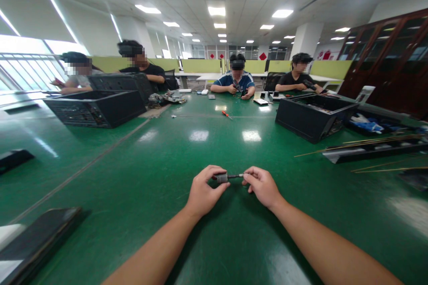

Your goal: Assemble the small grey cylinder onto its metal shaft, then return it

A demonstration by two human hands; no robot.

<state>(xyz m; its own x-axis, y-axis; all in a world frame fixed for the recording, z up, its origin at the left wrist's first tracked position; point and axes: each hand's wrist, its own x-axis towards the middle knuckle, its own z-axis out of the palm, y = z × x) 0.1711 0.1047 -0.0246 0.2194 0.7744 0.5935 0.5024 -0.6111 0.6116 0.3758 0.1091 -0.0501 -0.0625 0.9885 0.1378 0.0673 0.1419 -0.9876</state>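
Note:
Between my two hands, just above the green table [160, 213], is a small dark grey part with a thin stem [222, 178]. Its thicker, block-like body sits between the thumb and fingers of my left hand [204, 190], which is closed around it. From that body the thin black stem runs to the right and ends in a pale metallic tip. My right hand [263, 187] pinches this tip between thumb and forefinger. The part lies roughly level; its exact kind cannot be made out, and the fingers hide both ends.
An orange-handled screwdriver [227, 115] lies farther out on the table. Black computer cases stand at left [96, 104] and right [312, 113]. A dark metal rail [377, 147] with thin yellowish rods is at right, a dark panel [43, 236] at near left. Several people sit opposite.

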